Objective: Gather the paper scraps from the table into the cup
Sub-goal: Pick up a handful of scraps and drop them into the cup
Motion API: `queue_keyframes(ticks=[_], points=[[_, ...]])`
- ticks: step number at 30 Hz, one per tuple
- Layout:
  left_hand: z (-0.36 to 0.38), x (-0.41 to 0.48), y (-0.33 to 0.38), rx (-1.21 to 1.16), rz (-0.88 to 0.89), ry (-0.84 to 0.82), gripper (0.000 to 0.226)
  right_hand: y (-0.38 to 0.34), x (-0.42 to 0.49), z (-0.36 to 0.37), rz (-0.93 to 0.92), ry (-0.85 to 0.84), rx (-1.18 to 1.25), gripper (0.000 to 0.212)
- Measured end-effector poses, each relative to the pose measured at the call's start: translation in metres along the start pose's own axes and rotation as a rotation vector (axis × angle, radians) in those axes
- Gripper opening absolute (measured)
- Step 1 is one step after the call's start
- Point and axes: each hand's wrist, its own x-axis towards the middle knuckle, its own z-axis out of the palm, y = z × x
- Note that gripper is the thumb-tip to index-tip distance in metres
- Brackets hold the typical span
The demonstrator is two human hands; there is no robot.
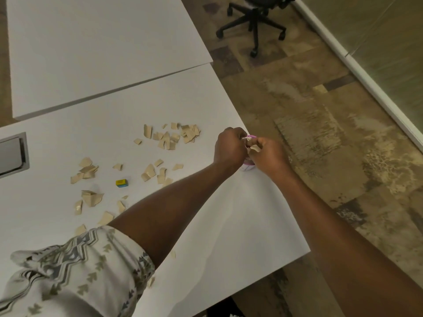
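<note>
Barely begun: both hands (pixel 248 148) pinch scraps (pixel 251 146) over what seems the cup (pixel 247 167) at three o'clock, most scraps (pixel 169 138) still strewn on the worktop (pixel 229 225).

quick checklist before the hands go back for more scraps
1. Cup upright on the table: ok, though mostly hidden by the hands.
2. Cup clear of the table edge: not ok, it stands close to the right edge.
3. Left hand and right hand over the cup mouth: ok.
4. Held scraps released: not ok, pieces show between the fingers.
5. Scraps left on the table: not ok, many remain.
6. Small yellow and blue block among the scraps: cannot tell whether it belongs.
</note>
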Motion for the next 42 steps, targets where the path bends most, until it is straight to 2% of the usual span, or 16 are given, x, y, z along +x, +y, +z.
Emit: queue_keyframes(ticks=[9,15,20,25,30,33,36,39,42], points=[[-0.011,-0.011,-0.003,-0.016,-0.009,0.001,0.026,-0.006,-0.007,-0.001,0.023,0.037,0.082,0.022],[-0.028,-0.027,-0.020,-0.016,0.012,0.061,0.018,-0.009,-0.018,0.000,-0.038,0.136,0.067,0.022],[-0.054,-0.057,-0.059,0.018,-0.016,0.088,0.012,-0.015,-0.045,0.019,-0.130,0.155,0.070,0.013],[-0.087,-0.103,-0.113,0.069,-0.098,0.067,0.011,-0.019,-0.090,0.061,-0.150,-0.022,0.077,0.012],[-0.116,-0.165,-0.178,0.163,-0.158,0.066,0.012,-0.018,-0.143,0.115,-0.090,-0.229,0.008,0.011],[-0.127,-0.208,-0.218,0.276,-0.100,0.086,0.028,-0.012,-0.172,0.145,-0.034,-0.312,-0.032,0.014],[-0.128,-0.254,-0.254,0.480,-0.051,0.142,0.069,-0.007,-0.195,0.170,0.055,-0.373,-0.097,0.021],[-0.123,-0.293,-0.283,0.554,-0.174,0.135,0.113,-0.004,-0.213,0.190,0.181,-0.441,-0.098,0.029],[-0.119,-0.319,-0.307,0.575,-0.296,0.140,0.129,-0.010,-0.223,0.207,0.231,-0.452,-0.024,0.023]])
